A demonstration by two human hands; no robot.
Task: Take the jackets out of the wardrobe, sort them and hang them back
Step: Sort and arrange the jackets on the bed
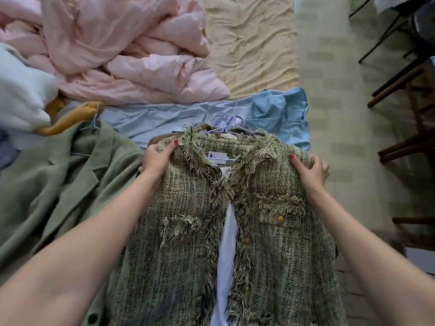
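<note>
Rumpled bed (249, 43) under pink duvet (122, 50), strewn jackets (70, 180).

My hands grip a coarse, matt tweed jacket (235, 231) with frayed fringe trim and glossy amber buttons (280, 219). Adjacent: felted matt green coat (58, 184), smooth blue cloth (164, 118), thin wire hangers (226, 124).
</note>
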